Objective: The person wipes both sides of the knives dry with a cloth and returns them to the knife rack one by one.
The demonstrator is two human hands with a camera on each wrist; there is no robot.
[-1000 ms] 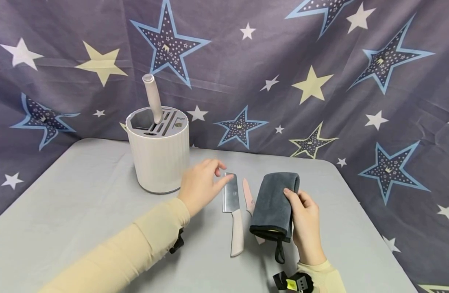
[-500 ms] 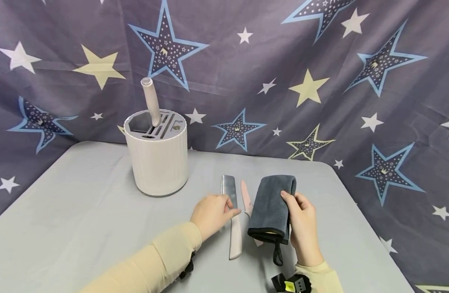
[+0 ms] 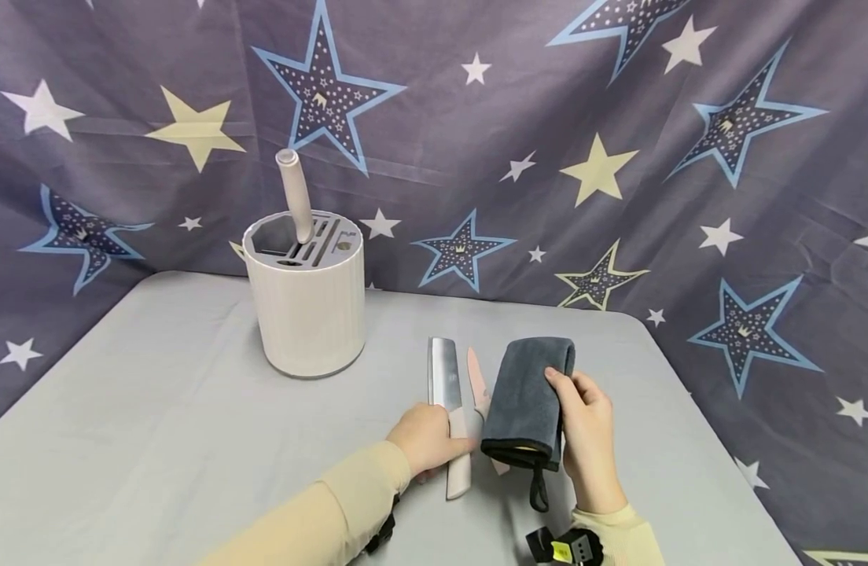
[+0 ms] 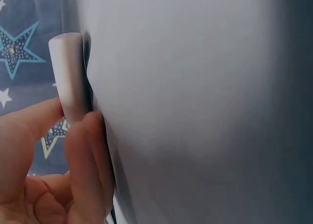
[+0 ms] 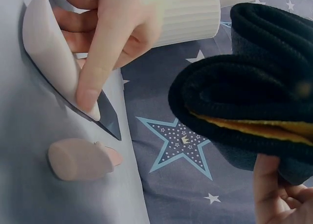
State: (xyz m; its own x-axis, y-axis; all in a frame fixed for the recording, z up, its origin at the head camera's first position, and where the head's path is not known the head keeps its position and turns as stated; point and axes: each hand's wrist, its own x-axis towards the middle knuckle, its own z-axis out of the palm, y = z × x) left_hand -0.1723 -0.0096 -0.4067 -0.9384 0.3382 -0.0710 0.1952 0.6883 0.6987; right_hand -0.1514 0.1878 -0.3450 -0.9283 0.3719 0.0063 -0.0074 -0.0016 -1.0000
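My left hand (image 3: 427,440) has its thumb and fingers on either side of the pale handle (image 4: 71,72) of a cleaver (image 3: 445,373). Its wide steel blade points away from me on the table. A folded dark grey cloth (image 3: 529,393) with black edging and a hanging loop is held up in my right hand (image 3: 590,432), thumb on top. Yellow lining (image 5: 259,128) shows inside the fold in the right wrist view. Between the cleaver and the cloth lies a small pink-bladed knife (image 3: 477,377), its handle partly hidden by the cloth.
A ribbed white knife block (image 3: 307,322) stands at the back left of the grey table (image 3: 158,440). One pale handle (image 3: 296,196) sticks up from its slotted top. Behind the table hangs a star-patterned curtain (image 3: 420,118).
My left hand has come from near the blade's tip down to the cleaver's handle and taken hold of it. The right hand stays nearly still with the cloth.
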